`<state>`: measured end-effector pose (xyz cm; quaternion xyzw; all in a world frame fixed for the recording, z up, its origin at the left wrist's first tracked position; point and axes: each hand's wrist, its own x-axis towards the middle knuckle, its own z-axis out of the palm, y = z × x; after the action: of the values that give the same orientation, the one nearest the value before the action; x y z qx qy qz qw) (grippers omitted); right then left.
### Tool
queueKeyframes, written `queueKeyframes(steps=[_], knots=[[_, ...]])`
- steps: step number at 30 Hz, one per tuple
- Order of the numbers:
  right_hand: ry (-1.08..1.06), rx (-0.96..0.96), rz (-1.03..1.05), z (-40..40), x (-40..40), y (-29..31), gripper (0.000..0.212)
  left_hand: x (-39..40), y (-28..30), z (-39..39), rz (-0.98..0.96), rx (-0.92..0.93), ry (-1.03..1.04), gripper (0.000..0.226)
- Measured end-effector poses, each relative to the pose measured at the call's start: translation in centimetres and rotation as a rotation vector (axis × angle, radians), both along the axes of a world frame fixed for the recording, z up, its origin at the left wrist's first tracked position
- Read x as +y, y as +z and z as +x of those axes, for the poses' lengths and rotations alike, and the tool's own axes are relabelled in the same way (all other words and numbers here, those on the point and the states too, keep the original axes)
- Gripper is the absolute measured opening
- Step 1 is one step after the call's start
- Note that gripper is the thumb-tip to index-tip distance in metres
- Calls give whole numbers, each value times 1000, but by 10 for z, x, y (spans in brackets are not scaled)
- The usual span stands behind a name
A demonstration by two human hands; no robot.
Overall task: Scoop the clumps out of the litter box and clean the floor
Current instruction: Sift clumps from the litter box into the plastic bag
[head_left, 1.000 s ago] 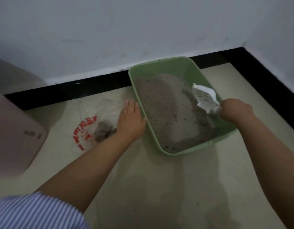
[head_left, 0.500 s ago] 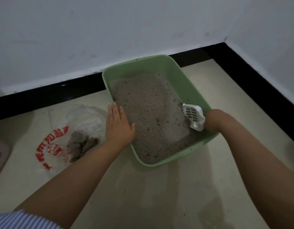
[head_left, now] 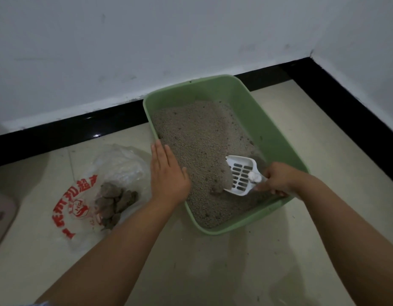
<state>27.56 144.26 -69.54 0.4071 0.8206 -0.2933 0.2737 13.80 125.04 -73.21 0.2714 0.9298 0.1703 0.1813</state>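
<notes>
Gripping the white scoop [head_left: 241, 177] by its handle, right hand [head_left: 276, 180] digs its slotted blade into grey litter at the near right of the green litter box [head_left: 277, 138] on the floor [head_left: 213, 272], left hand [head_left: 168, 173] flat, fingers [head_left: 160, 153] straight together, pressing the box's left rim beside a plastic bag [head_left: 85, 195] holding clumps [head_left: 113, 202].

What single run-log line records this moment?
stage: scooping | right hand: grips scoop in litter | left hand: flat on litter box rim | bag: holds clumps
</notes>
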Motion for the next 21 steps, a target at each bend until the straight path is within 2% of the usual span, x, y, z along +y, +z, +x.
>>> queueKeyframes(steps=[2,9,18,21], knots=[[4,-7,-34,-3,-5,-6,24,0,-1,2,19,1,41,68],[172,-76,2,-14,-8,-11,28,-1,-4,1,4,-12,42,64],[247,-427,376,-23,12,33,31,3,-6,0,6,5,53,64],[243,-445,339,-26,8,48,40,2,-6,-1,19,4,50,64]])
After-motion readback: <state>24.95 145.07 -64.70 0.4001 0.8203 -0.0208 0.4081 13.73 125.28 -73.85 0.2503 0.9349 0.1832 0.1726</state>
